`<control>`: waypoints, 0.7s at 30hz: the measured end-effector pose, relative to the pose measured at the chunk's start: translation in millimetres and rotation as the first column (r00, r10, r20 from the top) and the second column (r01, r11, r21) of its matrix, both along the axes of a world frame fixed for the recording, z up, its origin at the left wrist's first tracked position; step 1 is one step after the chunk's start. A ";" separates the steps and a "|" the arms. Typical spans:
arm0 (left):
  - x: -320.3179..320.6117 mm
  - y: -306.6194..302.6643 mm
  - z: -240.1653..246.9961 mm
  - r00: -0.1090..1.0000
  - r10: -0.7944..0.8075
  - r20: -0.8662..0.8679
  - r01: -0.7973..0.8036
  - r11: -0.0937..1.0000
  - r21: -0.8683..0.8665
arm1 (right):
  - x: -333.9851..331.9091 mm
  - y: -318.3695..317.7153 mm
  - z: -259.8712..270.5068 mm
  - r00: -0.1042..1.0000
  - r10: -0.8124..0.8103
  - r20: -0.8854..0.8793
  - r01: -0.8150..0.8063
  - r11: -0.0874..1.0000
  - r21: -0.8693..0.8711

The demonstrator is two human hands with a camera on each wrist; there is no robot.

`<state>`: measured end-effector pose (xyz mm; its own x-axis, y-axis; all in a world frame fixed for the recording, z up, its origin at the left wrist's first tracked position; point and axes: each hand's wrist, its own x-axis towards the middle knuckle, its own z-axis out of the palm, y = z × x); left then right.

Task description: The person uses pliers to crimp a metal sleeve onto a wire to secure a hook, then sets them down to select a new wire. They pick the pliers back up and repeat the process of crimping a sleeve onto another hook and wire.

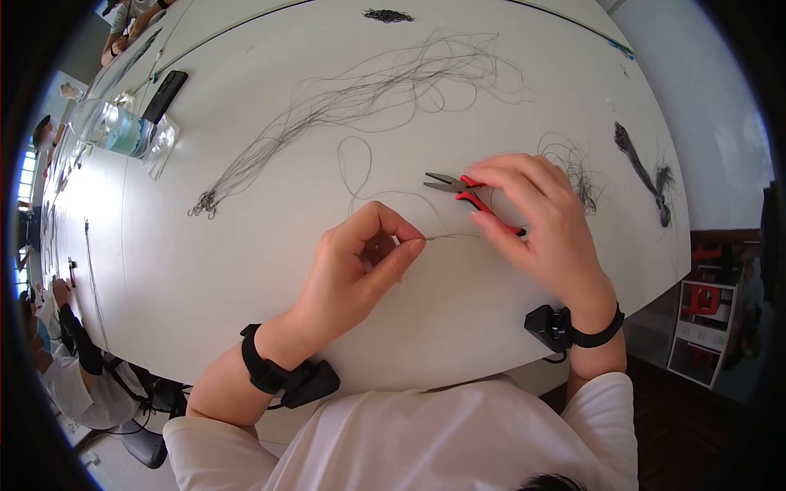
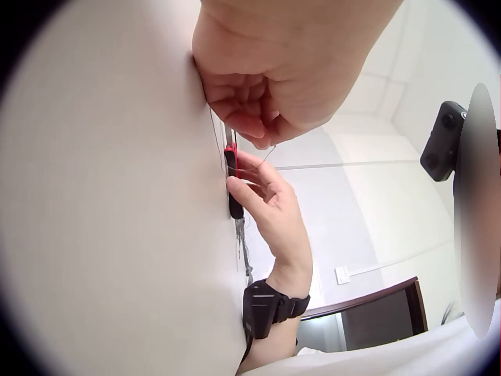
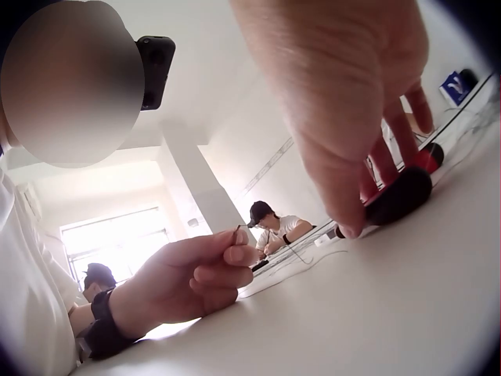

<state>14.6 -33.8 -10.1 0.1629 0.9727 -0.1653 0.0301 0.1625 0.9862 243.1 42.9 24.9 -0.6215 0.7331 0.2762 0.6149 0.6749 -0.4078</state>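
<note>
My left hand pinches a thin fishing line between thumb and forefinger, above the table. A small dark bit sticks up from those fingertips in the right wrist view; what the fingers cover is hidden. My right hand is at the pliers, with thumb on one side of the red and black handles and fingers on the other. Lying close to the tabletop, the pliers point toward the upper left, their jaws slightly parted. A loose loop of line curls beyond the left hand.
A long bundle of lines stretches across the table, ending in clustered fish hooks. Tangled line and a dark tied bundle lie right. A dark pile sits far back, a clear container and black phone left.
</note>
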 end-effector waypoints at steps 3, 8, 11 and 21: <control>-0.4 -1.4 -2.9 0.997 0.010 -0.078 -0.003 0.996 0.091 | -9.5 -12.1 8.4 0.973 0.000 -0.231 -0.072 0.949 -0.306; 1.3 -1.4 -3.1 0.992 0.042 -0.122 -0.018 0.981 0.191 | -14.9 -15.6 -5.1 0.938 -0.021 -0.345 -0.168 0.845 -0.508; 0.1 -1.2 -3.5 0.988 0.032 -0.152 0.001 0.978 0.210 | -15.0 -15.2 -8.9 0.920 0.007 -0.391 -0.213 0.846 -0.488; 1.8 -1.7 3.9 0.996 0.057 0.062 -0.055 0.998 -0.029 | 12.9 5.6 -7.2 0.975 -0.097 0.199 0.076 0.990 0.115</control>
